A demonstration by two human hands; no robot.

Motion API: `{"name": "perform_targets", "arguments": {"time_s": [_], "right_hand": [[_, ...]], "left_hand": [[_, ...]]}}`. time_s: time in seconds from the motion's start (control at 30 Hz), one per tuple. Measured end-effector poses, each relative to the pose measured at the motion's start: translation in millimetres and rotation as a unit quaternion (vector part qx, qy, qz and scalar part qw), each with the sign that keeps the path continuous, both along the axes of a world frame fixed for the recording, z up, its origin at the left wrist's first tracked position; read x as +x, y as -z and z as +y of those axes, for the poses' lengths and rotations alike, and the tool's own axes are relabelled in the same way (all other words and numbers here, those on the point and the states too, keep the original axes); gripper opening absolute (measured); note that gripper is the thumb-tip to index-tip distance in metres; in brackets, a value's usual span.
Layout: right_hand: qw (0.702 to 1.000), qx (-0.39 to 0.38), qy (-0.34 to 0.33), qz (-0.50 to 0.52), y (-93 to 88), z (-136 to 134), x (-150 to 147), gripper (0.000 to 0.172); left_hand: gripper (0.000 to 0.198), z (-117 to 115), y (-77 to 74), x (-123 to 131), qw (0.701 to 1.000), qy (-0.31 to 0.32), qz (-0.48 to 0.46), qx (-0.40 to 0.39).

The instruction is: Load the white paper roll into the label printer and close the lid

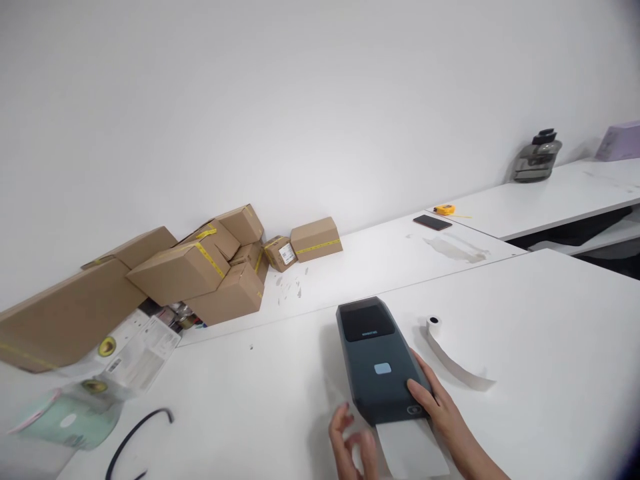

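Note:
A dark blue-grey portable label printer (385, 360) with a black panel and a pale button is near the front of the white table. White paper (413, 450) sticks out of its near end. My right hand (440, 407) grips the printer's right side, thumb on the top and fingers along the edge. Beside the near left corner is my left hand (353, 443), its fingers bent and apart, slightly blurred, with nothing seen in them. To the right lies a small paper roll (434, 325) with a strip unrolled toward me.
Cardboard boxes (180, 270) are piled at the back left against the wall. Plastic-wrapped packages (85, 413) and a black curved strip (135, 433) lie at left. Further back are a phone (433, 222), a yellow tape measure (444, 209), a bottle (537, 160) and a purple box (620, 141).

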State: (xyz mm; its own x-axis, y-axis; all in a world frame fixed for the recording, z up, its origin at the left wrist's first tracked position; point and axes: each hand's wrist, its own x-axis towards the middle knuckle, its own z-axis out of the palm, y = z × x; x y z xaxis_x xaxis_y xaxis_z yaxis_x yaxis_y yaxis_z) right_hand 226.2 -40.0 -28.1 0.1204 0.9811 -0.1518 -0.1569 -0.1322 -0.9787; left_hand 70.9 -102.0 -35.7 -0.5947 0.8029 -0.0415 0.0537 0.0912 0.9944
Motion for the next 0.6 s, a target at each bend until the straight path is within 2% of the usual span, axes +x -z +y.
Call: {"name": "perform_targets", "arguments": {"time_s": [0.03,0.1,0.2,0.47,0.6], "right_hand": [[1.0,0.006,-0.003,-0.003,1.4,0,0,0.079],[1.0,0.014,-0.006,-0.01,3.1,0,0,0.078],[1.0,0.013,-0.015,-0.019,5.1,1,1,0.077],[0.999,0.028,-0.019,-0.026,25.5,3,5,0.073],[0.999,0.037,-0.017,-0.032,19.5,4,2,0.073]], "left_hand": [[0.079,6,-8.8,0,1.0,-0.006,-0.006,0.009],[0.083,18,-23.7,6,0.999,0.03,-0.037,0.005],[0.086,33,-32.5,15,0.993,0.091,-0.072,-0.024],[0.082,42,-9.2,17,0.996,0.077,-0.048,-0.003],[0.076,44,-5.9,18,0.997,0.073,-0.025,0.024]]}}
